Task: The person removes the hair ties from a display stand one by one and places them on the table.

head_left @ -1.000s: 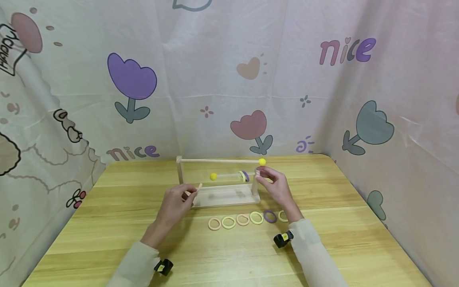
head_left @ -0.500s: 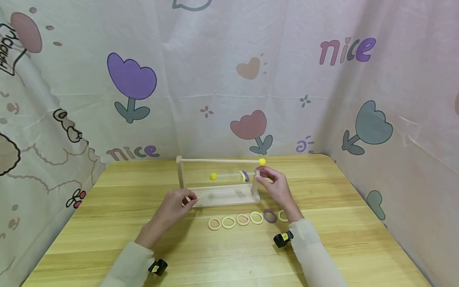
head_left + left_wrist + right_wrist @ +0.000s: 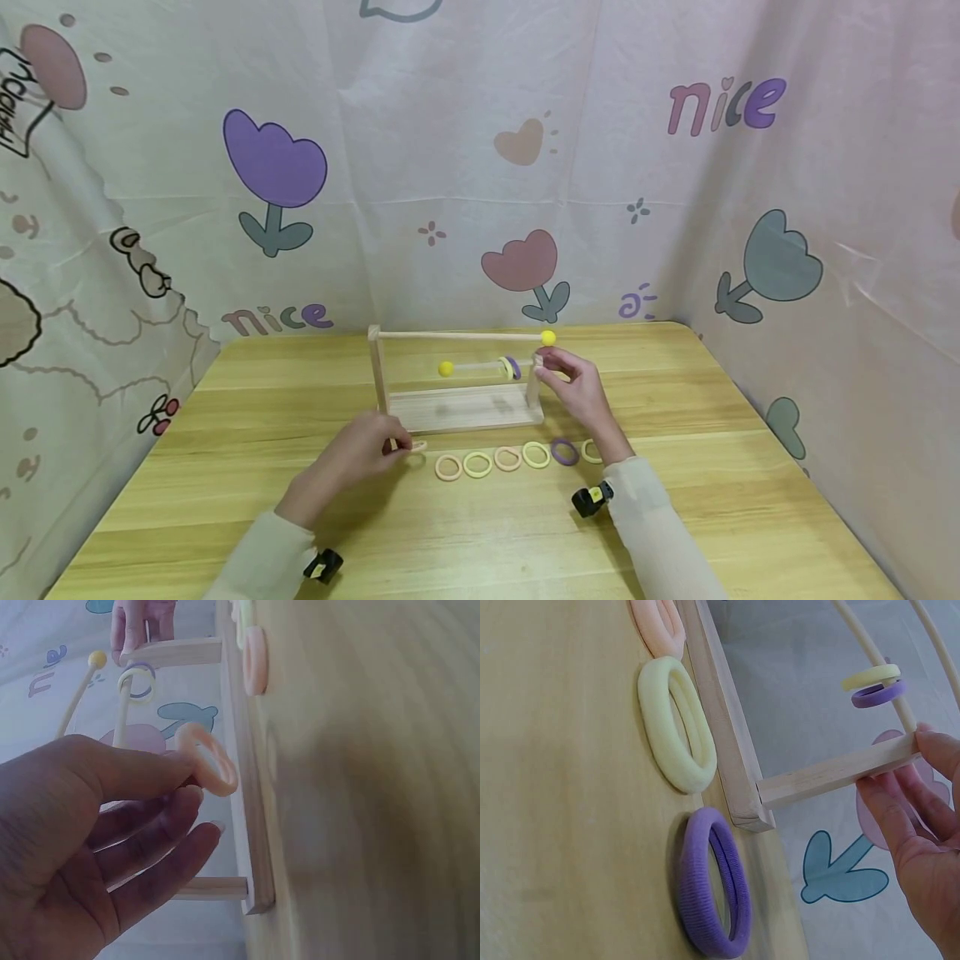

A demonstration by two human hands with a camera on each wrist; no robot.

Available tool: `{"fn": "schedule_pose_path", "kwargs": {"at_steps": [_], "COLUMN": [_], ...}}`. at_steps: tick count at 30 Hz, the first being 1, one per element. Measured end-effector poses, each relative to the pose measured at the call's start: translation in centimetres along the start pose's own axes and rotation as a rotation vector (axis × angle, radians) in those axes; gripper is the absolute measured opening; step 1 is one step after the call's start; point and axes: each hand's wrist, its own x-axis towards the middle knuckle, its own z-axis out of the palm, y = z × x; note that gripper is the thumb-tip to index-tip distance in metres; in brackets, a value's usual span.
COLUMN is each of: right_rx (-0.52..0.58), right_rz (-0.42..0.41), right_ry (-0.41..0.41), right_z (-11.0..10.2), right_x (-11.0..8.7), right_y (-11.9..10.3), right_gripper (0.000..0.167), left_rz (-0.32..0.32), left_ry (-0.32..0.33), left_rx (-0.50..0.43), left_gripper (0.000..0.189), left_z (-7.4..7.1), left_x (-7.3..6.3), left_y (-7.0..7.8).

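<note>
Nearest to me, two pale sleeves [image 3: 258, 554] reach in over a wooden table [image 3: 750, 517], with a small black camera [image 3: 323, 566] at each wrist. Beyond them, six rings lie in a row on the wood. From left to right: a peach ring [image 3: 448, 480], a yellow one [image 3: 477, 477], another peach [image 3: 507, 471], another yellow [image 3: 536, 467], a purple [image 3: 556, 454] and a last yellow [image 3: 586, 452], partly hidden behind the right wrist.

Just left of the row, the left hand [image 3: 367, 446] pinches a seventh ring [image 3: 202, 766], also peach, between thumb and forefinger; its other fingers are apart from it, loosely bent. This ring is near the tabletop, in front of the left end of a stand.

The stand [image 3: 465, 408] is pale wood: a long flat base, a tall post [image 3: 378, 367] at left, a short post [image 3: 533, 387] at right. The right hand [image 3: 576, 387] grips the short post near its top, between thumb and fingers. From there a lower rod [image 3: 476, 367] points left to a yellow ball [image 3: 446, 368]. Around it hang a purple ring [image 3: 877, 696], nearer the post, and a yellow ring [image 3: 870, 678] just beside it. Farther back, an upper rod [image 3: 465, 336] runs right from the tall post to a second ball [image 3: 548, 338].

Behind everything hangs a pale cloth [image 3: 420, 125] printed with flowers and hearts.
</note>
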Motion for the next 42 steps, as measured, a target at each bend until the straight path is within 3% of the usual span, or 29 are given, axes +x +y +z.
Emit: {"fn": "schedule_pose_path", "kwargs": {"at_steps": [4,10,22,42], "right_rx": [0.005,0.004,0.007,-0.016], "right_rz": [0.011,0.017,0.01,-0.005], "right_ry": [0.001,-0.002,-0.001,0.005], "right_z": [0.0,-0.1,-0.1,0.0], "right_x": [0.0,0.0,0.1,0.0], "right_y": [-0.1,-0.1,0.1,0.0], "right_gripper": [0.032,0.031,0.032,0.03], "left_rz": [0.011,-0.021,-0.028,0.02], "left_ry": [-0.035,-0.072,-0.136,-0.15], "left_rx": [0.036,0.038,0.043,0.054], "left_gripper": [0.008,0.013,0.012,0.019], "left_z": [0.5,1.0,1.3,1.6], "left_x": [-0.4,-0.7,-0.7,-0.6], "left_y": [0.0,0.2,0.3,0.3]}}
